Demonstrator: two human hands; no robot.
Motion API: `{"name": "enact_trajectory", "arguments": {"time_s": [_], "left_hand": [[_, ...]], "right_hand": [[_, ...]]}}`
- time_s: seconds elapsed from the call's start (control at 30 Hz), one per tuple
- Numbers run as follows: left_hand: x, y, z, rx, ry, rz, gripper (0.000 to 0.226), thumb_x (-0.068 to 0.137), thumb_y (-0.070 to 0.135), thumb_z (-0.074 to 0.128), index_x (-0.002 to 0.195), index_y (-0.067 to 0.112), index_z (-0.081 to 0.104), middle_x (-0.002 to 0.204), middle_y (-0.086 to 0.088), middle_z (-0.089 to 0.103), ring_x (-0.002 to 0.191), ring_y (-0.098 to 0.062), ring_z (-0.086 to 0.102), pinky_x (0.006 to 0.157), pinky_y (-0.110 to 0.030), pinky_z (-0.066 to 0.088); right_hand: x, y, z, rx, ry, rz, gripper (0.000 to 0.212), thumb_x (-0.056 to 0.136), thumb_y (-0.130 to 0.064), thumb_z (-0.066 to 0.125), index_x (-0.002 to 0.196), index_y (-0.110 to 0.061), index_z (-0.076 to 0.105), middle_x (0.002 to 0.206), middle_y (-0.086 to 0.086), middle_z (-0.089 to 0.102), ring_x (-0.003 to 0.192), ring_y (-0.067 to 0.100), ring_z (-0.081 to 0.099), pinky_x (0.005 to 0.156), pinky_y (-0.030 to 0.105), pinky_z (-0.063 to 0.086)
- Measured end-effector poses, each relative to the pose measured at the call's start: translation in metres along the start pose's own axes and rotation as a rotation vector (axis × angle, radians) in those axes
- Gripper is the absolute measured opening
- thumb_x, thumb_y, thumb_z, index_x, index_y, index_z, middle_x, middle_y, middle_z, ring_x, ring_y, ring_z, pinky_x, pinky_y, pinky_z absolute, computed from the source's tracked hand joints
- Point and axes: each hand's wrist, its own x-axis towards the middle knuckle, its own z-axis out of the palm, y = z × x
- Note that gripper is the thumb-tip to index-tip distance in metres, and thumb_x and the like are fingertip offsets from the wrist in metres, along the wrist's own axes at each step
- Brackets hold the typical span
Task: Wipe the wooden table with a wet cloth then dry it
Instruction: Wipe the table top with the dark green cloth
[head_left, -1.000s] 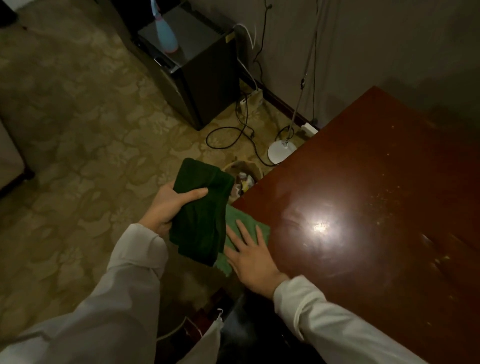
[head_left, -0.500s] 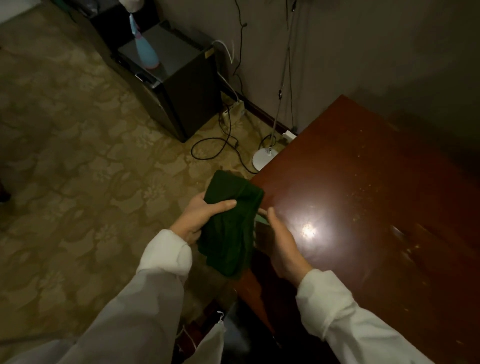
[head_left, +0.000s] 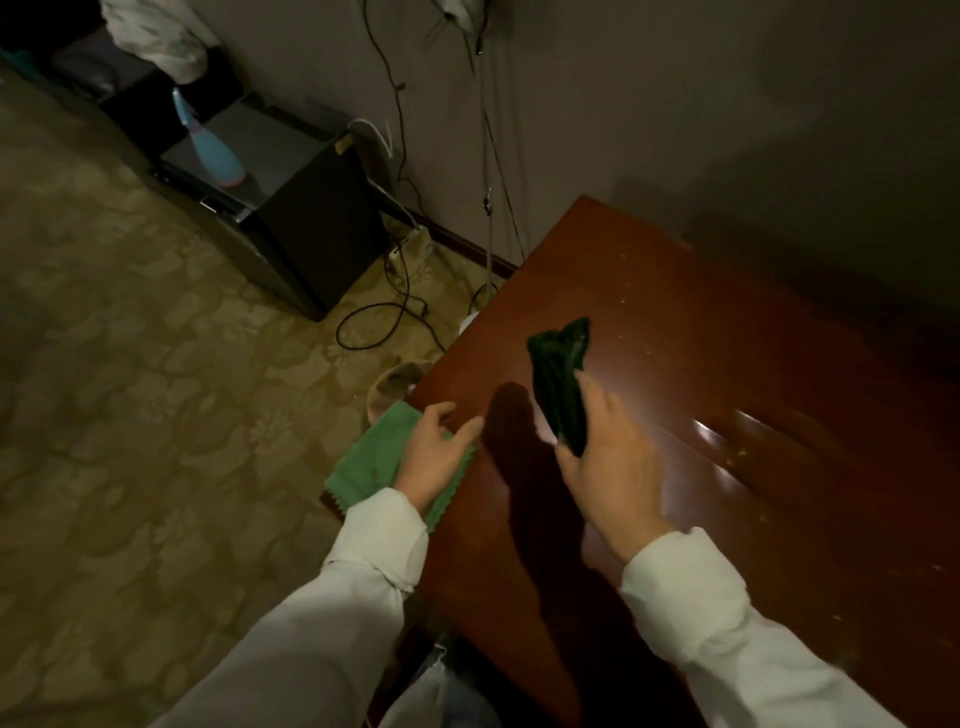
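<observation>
Right hand (head_left: 618, 467) grips dark green cloth (head_left: 561, 384), left hand (head_left: 436, 457) flat on light green cloth (head_left: 374, 462) — overhanging table (head_left: 727, 415) corner, could slip off.

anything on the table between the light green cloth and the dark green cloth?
Nothing lies there. In the head view, the stretch of wooden table between the light green cloth and the dark green cloth is bare wood, crossed only by a dark shadow.

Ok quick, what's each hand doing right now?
Left hand: open, resting on the light green zigzag-edged cloth.
Right hand: holding the dark green bunched cloth.
</observation>
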Motion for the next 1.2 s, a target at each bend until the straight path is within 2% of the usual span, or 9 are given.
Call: {"name": "enact_trajectory", "arguments": {"time_s": [0.1,0.2,0.3,0.43,0.6,0.8,0.9,0.97,1.2], "left_hand": [[0.002,-0.019,0.007,0.129,0.137,0.000,0.045,0.086,0.032,0.061,0.124,0.012,0.048,0.129,-0.010,0.049,0.120,-0.025,0.046,0.101,-0.041,0.037],[-0.003,-0.024,0.014,0.169,0.215,0.017,0.041,0.086,0.025,0.061,0.123,0.011,0.050,0.125,-0.011,0.051,0.119,-0.026,0.046,0.101,-0.038,0.037],[-0.007,-0.030,0.014,0.229,0.256,0.042,0.039,0.088,0.023,0.059,0.124,0.011,0.049,0.127,-0.010,0.051,0.121,-0.025,0.045,0.101,-0.038,0.036],[-0.011,-0.039,0.011,0.378,0.349,0.108,0.037,0.088,0.020,0.058,0.123,0.011,0.050,0.123,-0.008,0.051,0.119,-0.025,0.041,0.097,-0.034,0.031],[0.003,-0.047,0.004,0.551,0.406,0.200,0.038,0.085,0.019,0.059,0.122,0.012,0.051,0.128,-0.010,0.048,0.122,-0.027,0.037,0.101,-0.040,0.029],[0.032,-0.067,-0.009,0.882,0.246,0.305,0.057,0.093,0.042,0.042,0.142,0.016,0.030,0.152,-0.010,0.022,0.140,-0.029,0.015,0.110,-0.050,0.014],[0.038,-0.078,-0.009,0.996,0.200,0.243,0.078,0.087,0.059,0.016,0.146,0.008,0.016,0.154,-0.012,0.012,0.142,-0.030,0.006,0.109,-0.054,0.010],[0.038,-0.081,-0.009,1.015,0.212,0.250,0.081,0.086,0.059,0.013,0.145,0.005,0.016,0.153,-0.014,0.014,0.141,-0.030,0.006,0.108,-0.055,0.013],[0.038,-0.085,-0.011,1.041,0.172,0.269,0.082,0.086,0.057,0.023,0.142,-0.003,0.018,0.150,-0.020,0.021,0.139,-0.029,0.014,0.108,-0.048,0.010]], "right_hand": [[-0.010,0.018,0.017,-0.346,-0.216,-0.108,0.066,0.078,-0.015,0.068,0.138,-0.015,0.041,0.100,0.012,0.059,0.078,0.029,0.058,0.058,0.037,0.046],[-0.033,0.019,0.039,-0.456,-0.346,-0.176,0.073,0.070,-0.019,0.077,0.136,-0.016,0.044,0.099,0.014,0.056,0.075,0.028,0.057,0.047,0.031,0.037],[-0.044,0.015,0.053,-0.429,-0.479,-0.206,0.069,0.091,-0.035,0.056,0.147,-0.018,0.019,0.124,0.013,0.041,0.105,0.030,0.048,0.071,0.036,0.045],[-0.034,0.030,0.050,-0.315,-0.224,-0.397,0.069,0.075,-0.053,0.068,0.132,-0.018,0.049,0.117,0.011,0.055,0.105,0.033,0.054,0.078,0.044,0.048],[-0.021,0.046,0.081,-0.407,-0.294,-0.520,0.077,0.079,-0.069,0.037,0.145,-0.030,0.028,0.152,0.009,0.029,0.135,0.046,0.025,0.093,0.071,0.030],[0.021,0.032,0.106,-0.412,-0.281,-0.376,0.062,0.086,-0.052,0.037,0.144,-0.033,0.029,0.152,0.008,0.029,0.133,0.045,0.027,0.090,0.058,0.039],[0.084,0.013,0.115,-0.434,-0.258,-0.256,0.060,0.091,-0.049,0.040,0.147,-0.035,0.024,0.156,0.006,0.018,0.136,0.044,0.019,0.095,0.058,0.034],[0.111,0.005,0.123,-0.455,-0.266,-0.196,0.061,0.093,-0.050,0.038,0.148,-0.036,0.016,0.158,0.003,0.009,0.139,0.042,0.011,0.100,0.057,0.028],[0.043,-0.008,0.131,-0.431,-0.239,-0.429,0.058,0.087,-0.049,0.039,0.143,-0.034,0.033,0.151,0.008,0.032,0.130,0.045,0.029,0.090,0.056,0.040]]}}
